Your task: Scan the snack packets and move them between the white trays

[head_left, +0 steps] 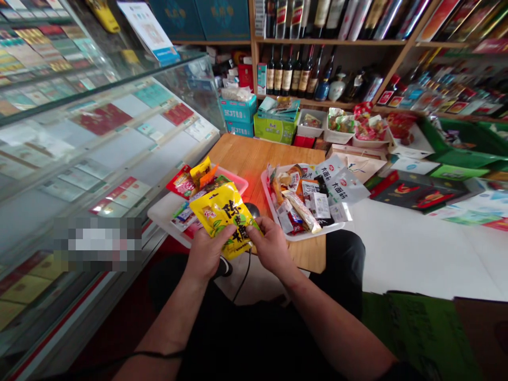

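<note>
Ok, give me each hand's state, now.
Left hand: closed, holding the yellow packet, thumb on its front.
Right hand: closed, holding the same packet, thumb on its front too.

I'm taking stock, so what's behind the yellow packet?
Behind the yellow packet, a tray of snack packets and part of a black object show; whatever the packet covers can't be seen.

head view, forward and down, near left hand (206,252) and right hand (273,244)
</note>
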### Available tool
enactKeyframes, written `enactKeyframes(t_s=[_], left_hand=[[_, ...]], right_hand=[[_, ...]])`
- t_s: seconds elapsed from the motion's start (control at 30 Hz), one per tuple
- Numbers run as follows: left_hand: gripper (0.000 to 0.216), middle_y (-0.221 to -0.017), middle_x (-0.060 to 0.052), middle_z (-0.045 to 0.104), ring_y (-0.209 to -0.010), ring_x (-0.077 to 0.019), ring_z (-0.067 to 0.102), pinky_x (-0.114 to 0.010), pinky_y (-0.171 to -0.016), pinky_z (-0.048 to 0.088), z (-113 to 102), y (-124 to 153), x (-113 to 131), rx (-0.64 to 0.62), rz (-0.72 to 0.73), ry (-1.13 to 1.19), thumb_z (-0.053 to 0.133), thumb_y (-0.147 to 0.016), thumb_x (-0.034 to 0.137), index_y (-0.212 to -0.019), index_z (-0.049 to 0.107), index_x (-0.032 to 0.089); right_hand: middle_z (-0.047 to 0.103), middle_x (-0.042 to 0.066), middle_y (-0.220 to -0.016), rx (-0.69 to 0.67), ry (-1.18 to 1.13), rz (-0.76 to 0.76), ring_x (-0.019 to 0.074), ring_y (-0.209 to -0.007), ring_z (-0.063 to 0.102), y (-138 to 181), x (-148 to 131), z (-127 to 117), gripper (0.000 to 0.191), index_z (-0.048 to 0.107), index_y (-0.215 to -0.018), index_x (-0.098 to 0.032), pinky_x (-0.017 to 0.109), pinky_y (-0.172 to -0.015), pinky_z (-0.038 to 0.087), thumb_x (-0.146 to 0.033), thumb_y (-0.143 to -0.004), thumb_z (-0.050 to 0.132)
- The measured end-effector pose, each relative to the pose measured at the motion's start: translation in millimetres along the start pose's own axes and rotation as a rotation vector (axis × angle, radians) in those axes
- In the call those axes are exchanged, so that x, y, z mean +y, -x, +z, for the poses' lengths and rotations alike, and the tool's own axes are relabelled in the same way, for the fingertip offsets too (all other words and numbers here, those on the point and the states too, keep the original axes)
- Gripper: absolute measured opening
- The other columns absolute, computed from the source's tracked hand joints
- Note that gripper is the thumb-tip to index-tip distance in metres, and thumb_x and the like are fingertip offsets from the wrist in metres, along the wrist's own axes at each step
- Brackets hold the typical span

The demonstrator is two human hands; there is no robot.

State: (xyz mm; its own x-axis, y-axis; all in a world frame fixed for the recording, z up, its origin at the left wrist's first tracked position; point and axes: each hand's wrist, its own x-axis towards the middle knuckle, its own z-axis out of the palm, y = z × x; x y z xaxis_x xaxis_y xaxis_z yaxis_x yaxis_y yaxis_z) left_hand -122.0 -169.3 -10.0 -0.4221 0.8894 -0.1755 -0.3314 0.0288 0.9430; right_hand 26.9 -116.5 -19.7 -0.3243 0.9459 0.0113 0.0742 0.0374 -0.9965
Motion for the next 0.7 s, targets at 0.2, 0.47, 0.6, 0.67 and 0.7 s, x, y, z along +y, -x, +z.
enactKeyframes(t_s=[0.2,0.47,0.6,0.67,0.7], left_hand=[[0.041,-0.103,-0.007,0.077,-0.091,-0.0219,0.073,-0.035,-0.085,0.059,-6,-4,-3,-0.090,-0.006,-0.072,0.086,-0.074,0.038,-0.106,0.072,0.016],[0.031,-0.098,-0.007,0.076,-0.086,-0.0211,0.071,-0.032,-0.075,0.056,-12,-6,-8,-0.034,0.040,-0.157,0.083,-0.076,0.044,-0.085,0.072,0.016],[0.035,-0.091,-0.006,0.075,-0.077,-0.0186,0.068,-0.028,-0.067,0.053,-11,-5,-8,-0.014,0.040,-0.205,0.081,-0.077,0.046,-0.093,0.073,0.015],[0.039,-0.090,-0.005,0.074,-0.075,-0.0169,0.066,-0.027,-0.066,0.052,-10,-5,-8,0.006,0.057,-0.226,0.081,-0.077,0.045,-0.100,0.072,0.015],[0.040,-0.091,-0.005,0.073,-0.075,-0.0161,0.066,-0.027,-0.066,0.051,-10,-5,-8,0.022,0.073,-0.237,0.081,-0.077,0.043,-0.103,0.071,0.015]], right_hand=[[0.069,0.002,-0.079,0.156,-0.157,0.056,0.0165,-0.071,0.061,-3,13,-4,0.027,0.064,-0.086,-0.020,0.027,-0.064,0.049,-0.047,-0.087,0.067],[0.071,0.002,-0.080,0.130,-0.266,0.074,0.0172,-0.071,0.065,-3,18,-6,0.030,0.061,-0.088,-0.020,0.028,-0.064,0.052,-0.049,-0.086,0.068],[0.069,0.001,-0.078,0.151,-0.235,0.063,0.0164,-0.069,0.064,-1,17,-7,0.029,0.061,-0.086,-0.020,0.027,-0.063,0.052,-0.049,-0.087,0.067],[0.067,0.000,-0.077,0.181,-0.219,0.049,0.0157,-0.068,0.062,-1,16,-7,0.029,0.061,-0.085,-0.020,0.027,-0.064,0.051,-0.048,-0.087,0.066],[0.067,0.000,-0.077,0.196,-0.219,0.040,0.0154,-0.069,0.062,-1,15,-8,0.028,0.061,-0.085,-0.020,0.027,-0.065,0.051,-0.048,-0.087,0.067]])
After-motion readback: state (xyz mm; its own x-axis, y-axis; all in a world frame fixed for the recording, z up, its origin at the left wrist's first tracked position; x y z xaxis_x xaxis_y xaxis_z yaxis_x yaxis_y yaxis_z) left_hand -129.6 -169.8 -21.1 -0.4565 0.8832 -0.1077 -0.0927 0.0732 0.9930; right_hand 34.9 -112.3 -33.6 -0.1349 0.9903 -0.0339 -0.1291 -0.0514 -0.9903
